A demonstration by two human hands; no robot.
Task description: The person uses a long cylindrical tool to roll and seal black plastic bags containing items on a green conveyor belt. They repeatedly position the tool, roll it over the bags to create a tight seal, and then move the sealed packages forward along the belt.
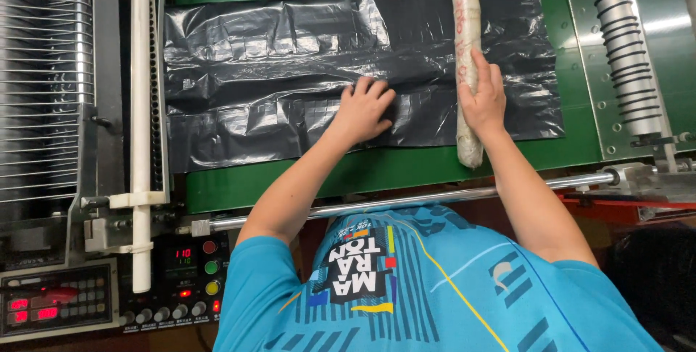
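Observation:
A stack of black plastic bags [275, 69] lies flat on the green machine bed [377, 171]. My left hand [362, 109] presses palm-down on the near edge of the bags, fingers spread. My right hand [484, 98] rests on a long pale wrapped rod [465, 40] that lies across the right part of the bags, running from the far edge to just past the near edge. Its fingers curl over the rod's side.
A white bar [141, 105] and ribbed metal rollers [43, 84] stand at the left. A control panel [181, 279] with coloured buttons and red displays sits at the lower left. A steel rail [435, 198] runs along the front. A coiled roller [623, 40] is at the right.

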